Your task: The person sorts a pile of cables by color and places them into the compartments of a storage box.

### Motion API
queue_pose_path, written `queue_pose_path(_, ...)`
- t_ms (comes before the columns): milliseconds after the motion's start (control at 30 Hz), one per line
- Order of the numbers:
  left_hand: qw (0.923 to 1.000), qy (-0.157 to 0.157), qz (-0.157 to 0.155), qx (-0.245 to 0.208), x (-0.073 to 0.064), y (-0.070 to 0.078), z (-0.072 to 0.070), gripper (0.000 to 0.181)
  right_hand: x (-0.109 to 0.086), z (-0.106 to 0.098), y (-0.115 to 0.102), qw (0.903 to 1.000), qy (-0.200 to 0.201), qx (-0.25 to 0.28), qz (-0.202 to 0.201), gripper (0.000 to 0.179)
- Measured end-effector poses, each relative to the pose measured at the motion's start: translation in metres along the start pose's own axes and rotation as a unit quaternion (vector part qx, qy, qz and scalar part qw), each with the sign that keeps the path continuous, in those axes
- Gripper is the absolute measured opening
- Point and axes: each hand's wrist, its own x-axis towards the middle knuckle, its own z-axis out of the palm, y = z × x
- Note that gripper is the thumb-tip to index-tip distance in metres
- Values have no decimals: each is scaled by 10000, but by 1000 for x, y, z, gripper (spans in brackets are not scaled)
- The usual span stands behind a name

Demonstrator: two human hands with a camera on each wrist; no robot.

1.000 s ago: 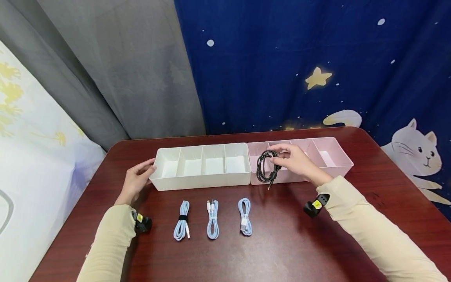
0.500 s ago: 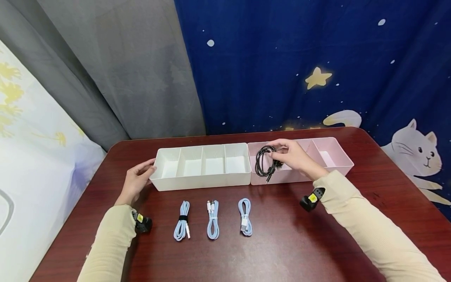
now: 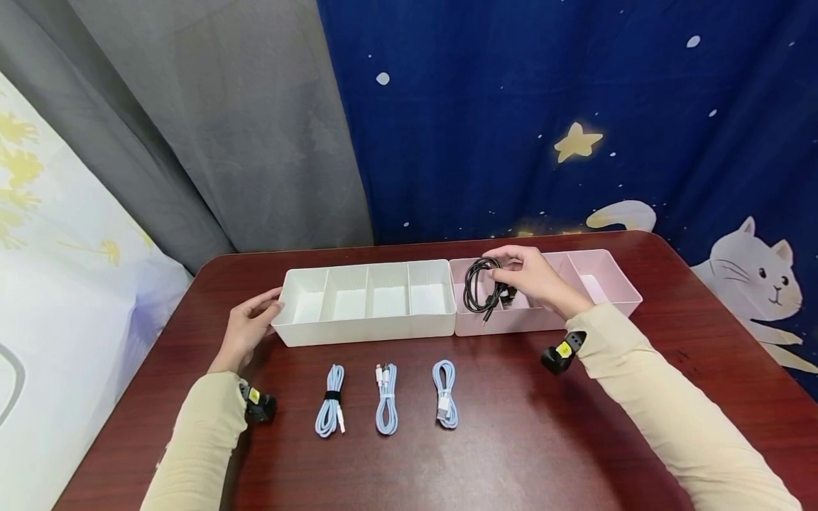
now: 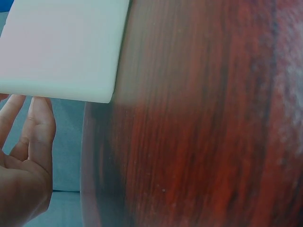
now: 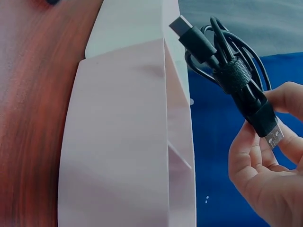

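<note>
My right hand [image 3: 533, 273] pinches a coiled black USB cable [image 3: 476, 287] above the leftmost compartment of the pink divided box [image 3: 530, 324]. In the right wrist view, a strap binds the coil of this black cable [image 5: 232, 73], with a plug showing at each end. At the left, my left hand [image 3: 249, 328] rests its fingertips on the end wall of the white divided box [image 3: 371, 330]. The left wrist view has those fingers [image 4: 41, 123] fairly straight against the white box [image 4: 57, 52]. The two boxes stand end to end.
Three bundled light-blue cables lie in a row before the boxes: one with a black strap [image 3: 333, 394], a middle one [image 3: 386, 408] and a right one [image 3: 445, 376]. The dark red table [image 3: 511, 447] ends at the back near grey and blue curtains [image 3: 479, 128].
My right hand has moved slightly away from me and to the left, carrying the black USB cable further over the pink box. The left hand and the blue cables have stayed put.
</note>
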Motion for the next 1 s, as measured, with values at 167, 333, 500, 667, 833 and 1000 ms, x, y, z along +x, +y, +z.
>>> queue_pose_path(167,10000,-12,60,-14,0,0,0,50,4,-1,-1,9998,-23,-171,17,32)
queue_pose_path(333,10000,-9,67,-48,-1,1,0,50,10,0,0,9999,-11,-9,137,32)
queue_pose_path(500,10000,-34,67,-43,0,1,0,50,16,1,3,9996,63,142,216,33)
queue_pose_path(667,10000,-41,77,-2,1,0,0,49,21,1,7,9997,48,126,184,33)
queue_pose_path(833,10000,-38,73,20,0,1,0,49,26,1,10,9996,70,148,241,33)
queue_pose_path(1000,10000,-4,33,-22,0,1,0,50,31,1,13,9994,112,97,314,34)
